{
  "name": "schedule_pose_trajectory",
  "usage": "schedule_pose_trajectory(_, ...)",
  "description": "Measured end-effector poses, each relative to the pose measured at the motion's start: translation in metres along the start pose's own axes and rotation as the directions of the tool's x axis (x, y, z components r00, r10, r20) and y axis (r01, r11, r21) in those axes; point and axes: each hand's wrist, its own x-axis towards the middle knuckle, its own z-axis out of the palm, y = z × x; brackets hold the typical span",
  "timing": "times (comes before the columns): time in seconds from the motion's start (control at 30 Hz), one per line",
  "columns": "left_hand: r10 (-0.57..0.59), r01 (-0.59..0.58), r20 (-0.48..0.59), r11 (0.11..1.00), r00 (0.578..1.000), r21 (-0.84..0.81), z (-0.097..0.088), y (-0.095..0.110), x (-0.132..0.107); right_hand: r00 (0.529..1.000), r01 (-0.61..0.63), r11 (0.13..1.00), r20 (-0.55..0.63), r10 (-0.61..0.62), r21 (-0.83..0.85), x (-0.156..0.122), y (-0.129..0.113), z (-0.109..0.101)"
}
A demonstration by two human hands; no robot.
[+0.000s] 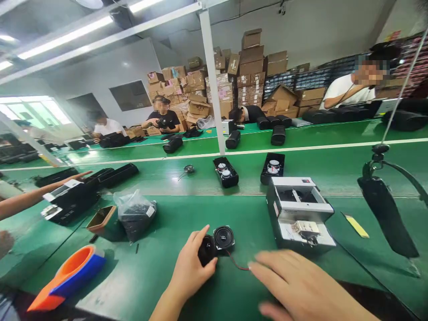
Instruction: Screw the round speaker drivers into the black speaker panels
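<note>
Before us on our counter (247,218), two speakers (224,237) between a bag (137,218), left, and a machine (297,210), right

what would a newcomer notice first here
Probably the bright orange-and-blue object at the lower left of the green table. Next, near bottom centre, the left hand grasping a round black speaker beside a similar one, then the cardboard boxes piled high at the back.

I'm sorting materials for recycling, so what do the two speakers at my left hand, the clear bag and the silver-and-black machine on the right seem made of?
Speakers: fairly matte black cones, perhaps paper or plastic; shiny pale corners suggest metal.
Bag: thin plastic, see-through and crinkled.
Machine: probably metal, from its flat, satin silvery panels.
</note>
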Motion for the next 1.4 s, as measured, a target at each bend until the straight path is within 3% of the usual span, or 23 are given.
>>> schedule_pose_trajectory(0.13,-0.038,0.030,-0.050,0.989,0.998,-0.144,-0.003,-0.009,-0.005,0.968,0.003,1.000,0.252,-0.006,0.012,0.114,-0.017,0.020)
schedule_pose_trajectory(0.23,-0.111,0.088,-0.082,0.965,0.990,-0.248,-0.003,-0.019,-0.011,0.919,-0.025,0.999,0.395,0.008,0.039,0.158,-0.015,0.046)
schedule_pose_trajectory(0.4,-0.289,0.206,-0.152,0.889,0.945,-0.410,-0.004,-0.031,-0.029,0.907,-0.105,0.988,0.419,0.047,0.117,0.164,-0.012,0.050)
schedule_pose_trajectory(0.47,-0.388,0.258,-0.222,0.854,0.895,-0.452,-0.011,-0.036,-0.036,0.915,-0.155,0.978,0.394,0.089,0.138,0.157,-0.005,0.045)
schedule_pose_trajectory(0.57,-0.506,0.298,-0.303,0.793,0.808,-0.531,-0.022,-0.045,-0.042,0.910,-0.317,0.940,0.318,0.265,0.123,0.149,0.009,0.042)
schedule_pose_trajectory(0.77,-0.524,0.267,-0.226,0.703,0.821,-0.659,-0.018,-0.043,-0.032,0.857,-0.507,0.837,0.222,0.465,0.206,0.165,0.019,0.055)
schedule_pose_trajectory(0.93,-0.499,0.317,-0.255,0.793,0.828,-0.520,-0.015,-0.034,-0.032,0.813,-0.583,0.794,0.144,0.565,0.174,0.186,0.034,0.053)
schedule_pose_trajectory(1.07,-0.435,0.331,-0.315,0.883,0.843,-0.332,-0.018,-0.031,-0.052,0.834,-0.550,0.827,0.119,0.538,0.115,0.191,0.048,0.057)
schedule_pose_trajectory(1.13,-0.293,0.255,-0.352,0.955,0.889,-0.152,-0.016,-0.035,-0.066,0.855,-0.516,0.851,0.110,0.506,0.096,0.189,0.050,0.063)
schedule_pose_trajectory(1.2,-0.100,0.133,-0.340,0.988,0.935,0.074,-0.014,-0.041,-0.077,0.883,-0.465,0.883,0.102,0.457,0.071,0.184,0.050,0.069)
schedule_pose_trajectory(1.27,0.021,0.048,-0.304,0.974,0.953,0.220,-0.011,-0.047,-0.084,0.920,-0.379,0.925,0.122,0.372,0.040,0.175,0.050,0.071)
schedule_pose_trajectory(1.4,0.054,0.030,-0.298,0.962,0.953,0.270,-0.006,-0.054,-0.086,0.957,-0.110,0.994,0.271,0.104,0.010,0.158,0.047,0.064)
